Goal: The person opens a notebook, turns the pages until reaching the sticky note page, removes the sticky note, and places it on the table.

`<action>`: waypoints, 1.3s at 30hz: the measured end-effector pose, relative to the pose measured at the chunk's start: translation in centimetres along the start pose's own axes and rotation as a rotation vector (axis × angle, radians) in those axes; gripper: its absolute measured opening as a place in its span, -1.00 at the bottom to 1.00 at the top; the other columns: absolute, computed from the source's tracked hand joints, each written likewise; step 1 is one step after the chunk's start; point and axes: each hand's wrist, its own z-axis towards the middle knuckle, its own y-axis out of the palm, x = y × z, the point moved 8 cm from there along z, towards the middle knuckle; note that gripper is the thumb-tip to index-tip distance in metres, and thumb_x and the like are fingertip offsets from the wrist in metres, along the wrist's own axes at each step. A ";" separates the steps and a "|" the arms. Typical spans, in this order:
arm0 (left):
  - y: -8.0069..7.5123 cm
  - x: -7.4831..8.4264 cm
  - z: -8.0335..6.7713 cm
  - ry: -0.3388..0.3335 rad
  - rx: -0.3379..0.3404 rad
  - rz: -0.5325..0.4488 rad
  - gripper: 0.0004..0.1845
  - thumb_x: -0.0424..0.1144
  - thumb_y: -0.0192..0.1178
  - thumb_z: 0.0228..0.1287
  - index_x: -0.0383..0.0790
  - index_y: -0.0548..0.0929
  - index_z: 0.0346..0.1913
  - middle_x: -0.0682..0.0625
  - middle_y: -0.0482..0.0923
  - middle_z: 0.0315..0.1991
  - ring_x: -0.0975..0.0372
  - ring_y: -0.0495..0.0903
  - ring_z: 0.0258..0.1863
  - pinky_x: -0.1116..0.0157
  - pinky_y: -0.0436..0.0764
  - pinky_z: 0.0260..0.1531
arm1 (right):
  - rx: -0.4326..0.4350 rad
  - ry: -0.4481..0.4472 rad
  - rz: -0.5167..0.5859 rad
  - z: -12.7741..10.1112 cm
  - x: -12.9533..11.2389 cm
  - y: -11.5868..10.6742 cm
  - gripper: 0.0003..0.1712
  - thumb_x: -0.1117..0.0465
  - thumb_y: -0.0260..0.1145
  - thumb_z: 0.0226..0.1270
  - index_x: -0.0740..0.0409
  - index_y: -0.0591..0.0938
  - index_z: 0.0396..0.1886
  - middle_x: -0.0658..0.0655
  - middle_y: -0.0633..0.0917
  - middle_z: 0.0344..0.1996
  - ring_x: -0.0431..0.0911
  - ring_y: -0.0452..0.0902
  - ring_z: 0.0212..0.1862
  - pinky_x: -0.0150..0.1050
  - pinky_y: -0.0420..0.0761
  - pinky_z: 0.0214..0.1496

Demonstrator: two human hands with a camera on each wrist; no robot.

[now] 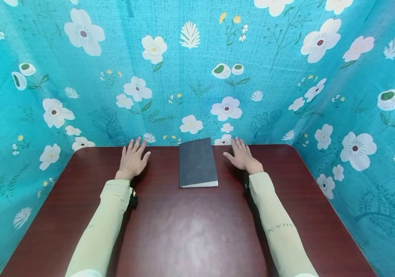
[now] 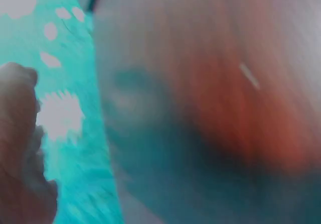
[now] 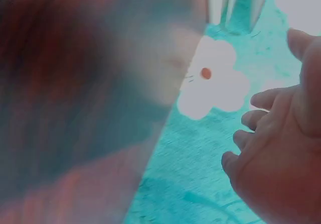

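Observation:
A closed dark grey book (image 1: 197, 162) lies flat near the far edge of a dark red-brown table (image 1: 190, 231), its white page edge facing me. My left hand (image 1: 133, 158) rests palm down on the table to the left of the book, fingers spread and straight. My right hand (image 1: 241, 156) rests flat on the table to the book's right, fingers extended. Neither hand touches the book. The wrist views are blurred; the right wrist view shows the right hand's fingers (image 3: 261, 128) loosely extended over the table (image 3: 75, 108), and the left wrist view shows part of the left hand (image 2: 20, 148).
Turquoise cloth with white flowers (image 1: 197, 77) walls in the table at the back and on both sides. Pale yellow sleeves (image 1: 104, 227) cover both forearms. The table's bare surface stretches toward me in front of the book.

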 end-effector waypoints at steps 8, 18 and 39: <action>1.9 8.5 1.8 0.211 -0.122 -0.079 -0.35 0.07 -0.22 0.65 -0.20 0.17 0.61 -0.30 0.04 0.60 -0.22 -0.07 0.60 -0.22 0.01 0.52 | 0.008 -0.172 0.094 -0.1 -3.9 -1.0 -0.03 -0.26 -0.06 0.59 0.28 -0.09 0.65 0.30 -0.13 0.65 0.22 -0.34 0.65 0.25 -0.21 0.61; 7.1 16.5 1.7 0.358 -0.243 -0.068 -0.34 0.10 -0.17 0.64 -0.12 0.13 0.62 -0.18 -0.06 0.64 -0.12 -0.09 0.63 -0.14 0.03 0.55 | -0.086 -0.265 0.039 0.6 -4.6 1.6 -0.09 -0.22 0.03 0.58 0.22 0.02 0.65 0.32 -0.03 0.63 0.26 -0.25 0.64 0.29 -0.10 0.59; 10.7 17.8 1.3 0.329 -0.328 0.001 -0.32 0.13 -0.03 0.58 -0.10 0.21 0.60 -0.15 0.02 0.63 -0.06 -0.04 0.63 -0.06 0.02 0.57 | -0.340 -0.182 0.012 0.4 -2.9 4.8 0.37 -0.33 0.51 0.11 0.00 -0.09 0.69 0.24 -0.17 0.66 0.22 -0.39 0.65 0.33 -0.10 0.58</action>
